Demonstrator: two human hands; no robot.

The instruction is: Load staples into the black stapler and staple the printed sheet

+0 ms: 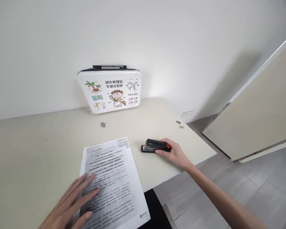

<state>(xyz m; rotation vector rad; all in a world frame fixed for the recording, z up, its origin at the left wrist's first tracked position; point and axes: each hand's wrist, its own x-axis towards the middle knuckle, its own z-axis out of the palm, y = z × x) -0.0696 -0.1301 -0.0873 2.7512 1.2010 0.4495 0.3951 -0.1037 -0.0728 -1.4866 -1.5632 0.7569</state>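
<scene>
Sheets of printed paper [114,187] lie on the table, their lower right corner reaching past its front edge. My left hand [73,203] rests on the left part of the paper with its fingers spread. To the right of the paper, my right hand [173,154] grips a black stapler [154,145] by its rear end, near an orange spot. The stapler lies on the tabletop, its front end pointing left toward the paper, with a gap between the two.
A white carry case [113,92] with cartoon prints stands against the wall at the back of the table [33,152]. Staple strips [102,124] lie before it, and more staple strips [180,124] near the right edge. A pale panel [257,105] leans at right above the grey floor [228,190].
</scene>
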